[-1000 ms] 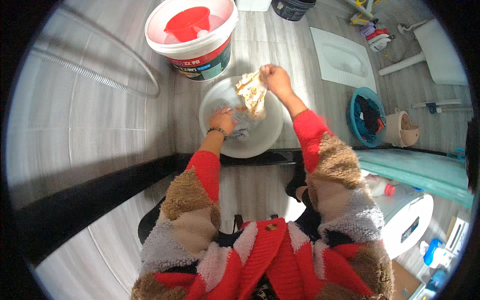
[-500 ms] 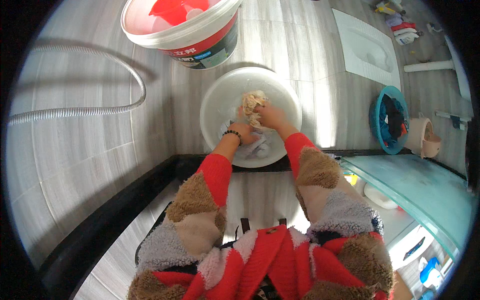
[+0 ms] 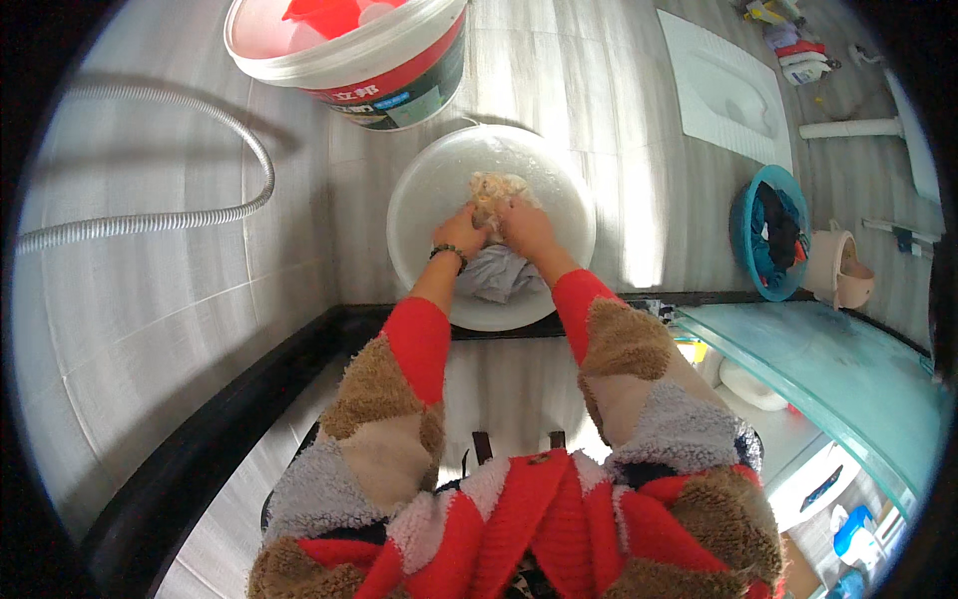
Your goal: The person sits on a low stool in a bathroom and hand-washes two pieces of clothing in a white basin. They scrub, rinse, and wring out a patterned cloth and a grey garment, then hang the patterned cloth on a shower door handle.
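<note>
A round white basin (image 3: 414, 265) stands on the floor in front of me. Inside it, a bunched cream-and-tan cloth (image 3: 496, 187) is gripped from both sides. My left hand (image 3: 462, 232), with a dark bead bracelet at the wrist, closes on the cloth's left edge. My right hand (image 3: 527, 228) closes on its right edge, close beside the left. Below the hands lies a crumpled pale grey cloth (image 3: 502, 275) at the near side of the basin. The fingertips are partly hidden by the cloth.
A big white bucket (image 3: 389, 95) holding a red scoop stands beyond the basin. A metal hose (image 3: 261, 160) curves along the left. At right are a squat toilet (image 3: 733, 95), a blue tub (image 3: 746, 240) of dark clothes and a glass panel (image 3: 818, 369).
My left hand has risen from the grey cloth to the cream-and-tan cloth. My right hand has shifted slightly left, and both hands now grip that cloth together. The view has shifted slightly.
</note>
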`<act>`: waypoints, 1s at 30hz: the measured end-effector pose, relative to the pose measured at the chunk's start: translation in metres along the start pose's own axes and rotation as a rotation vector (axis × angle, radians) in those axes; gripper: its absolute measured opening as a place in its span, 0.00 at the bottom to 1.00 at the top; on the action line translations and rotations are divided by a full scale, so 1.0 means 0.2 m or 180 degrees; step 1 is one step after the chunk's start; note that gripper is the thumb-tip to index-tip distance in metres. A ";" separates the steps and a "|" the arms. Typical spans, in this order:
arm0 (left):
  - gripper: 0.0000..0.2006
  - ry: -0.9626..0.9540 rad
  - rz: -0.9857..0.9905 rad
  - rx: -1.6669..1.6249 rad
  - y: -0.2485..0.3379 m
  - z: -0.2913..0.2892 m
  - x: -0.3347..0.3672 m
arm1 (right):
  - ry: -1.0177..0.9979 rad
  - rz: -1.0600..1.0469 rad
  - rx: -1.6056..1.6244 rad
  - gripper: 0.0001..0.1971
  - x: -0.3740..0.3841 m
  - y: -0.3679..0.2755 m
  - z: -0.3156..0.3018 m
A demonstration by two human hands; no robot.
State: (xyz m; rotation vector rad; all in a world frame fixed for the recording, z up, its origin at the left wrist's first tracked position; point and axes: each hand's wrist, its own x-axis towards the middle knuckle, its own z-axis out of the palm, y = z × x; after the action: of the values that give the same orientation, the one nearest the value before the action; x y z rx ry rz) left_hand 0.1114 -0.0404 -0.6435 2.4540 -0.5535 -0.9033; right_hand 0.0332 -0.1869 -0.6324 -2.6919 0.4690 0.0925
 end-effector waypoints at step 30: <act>0.22 -0.1673 -0.0438 -0.6452 0.03 -0.04 0.09 | 0.0988 0.0084 0.1675 0.13 -0.01 -0.62 -0.31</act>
State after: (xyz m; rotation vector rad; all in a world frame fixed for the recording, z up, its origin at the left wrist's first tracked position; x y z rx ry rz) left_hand 0.1291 -0.0519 -0.6445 0.4083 0.3758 -1.1569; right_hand 0.0719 -0.1043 -0.5288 -2.1839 0.5327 -0.3931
